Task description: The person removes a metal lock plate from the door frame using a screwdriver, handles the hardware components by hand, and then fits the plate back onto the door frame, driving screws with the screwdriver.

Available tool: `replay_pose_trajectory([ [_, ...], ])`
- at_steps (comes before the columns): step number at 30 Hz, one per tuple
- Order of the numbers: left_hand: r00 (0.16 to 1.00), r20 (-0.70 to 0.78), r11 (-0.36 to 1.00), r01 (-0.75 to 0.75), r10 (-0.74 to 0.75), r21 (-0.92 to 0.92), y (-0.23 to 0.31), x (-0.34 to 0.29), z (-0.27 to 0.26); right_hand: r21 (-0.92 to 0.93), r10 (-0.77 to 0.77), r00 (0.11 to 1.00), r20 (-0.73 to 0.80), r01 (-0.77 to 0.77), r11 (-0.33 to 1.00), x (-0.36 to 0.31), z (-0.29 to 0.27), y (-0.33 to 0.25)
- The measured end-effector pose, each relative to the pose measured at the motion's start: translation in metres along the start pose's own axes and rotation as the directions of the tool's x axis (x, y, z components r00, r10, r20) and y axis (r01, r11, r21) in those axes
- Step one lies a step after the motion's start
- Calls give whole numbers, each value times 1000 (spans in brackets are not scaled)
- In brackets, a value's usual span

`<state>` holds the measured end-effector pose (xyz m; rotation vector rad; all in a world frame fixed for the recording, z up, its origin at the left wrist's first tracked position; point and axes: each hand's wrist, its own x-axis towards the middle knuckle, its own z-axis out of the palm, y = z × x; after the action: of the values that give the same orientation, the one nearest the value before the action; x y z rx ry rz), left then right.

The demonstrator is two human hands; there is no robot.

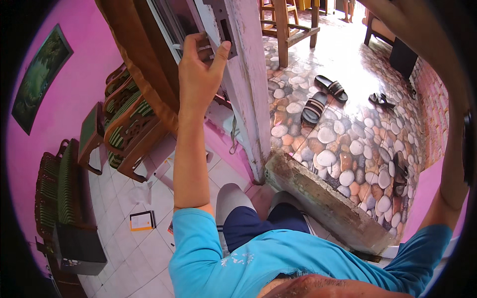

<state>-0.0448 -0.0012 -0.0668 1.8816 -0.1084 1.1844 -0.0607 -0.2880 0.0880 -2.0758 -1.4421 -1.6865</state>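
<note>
A big white door (248, 74) stands open, and its paint is worn and scratched. Past it is a shiny floor (343, 149) that looks like round stones, with a grey step (323, 198) at the doorway. On the other side is a pink wall (74, 89) with a dark picture (37, 79) on it, and wooden chairs (124, 129) with green striped seats stand by it on white tiles. The person wears a blue shirt. Their left hand (198, 69) reaches up and wraps its fingers around a dark metal lock plate (223, 27) on the edge of the door, thumb pressed on it. Their right arm goes up at the far side, but the right hand is out of sight. Black striped sandals (323, 97) lie on the stone floor. A small orange and white box (141, 221) lies on the tiles.
</note>
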Motion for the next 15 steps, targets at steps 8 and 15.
replay_pose_trajectory([
  [8, 946, -33, 883, -289, 323, 371, -24, -25, 4, 2, 125, 988, 91, -126, 992, -1, 17, -13],
  [15, 983, -85, 986, -158, 161, 47, -13, -24, 16, -30, 200, 970, 140, -198, 980, 3, 15, -15],
])
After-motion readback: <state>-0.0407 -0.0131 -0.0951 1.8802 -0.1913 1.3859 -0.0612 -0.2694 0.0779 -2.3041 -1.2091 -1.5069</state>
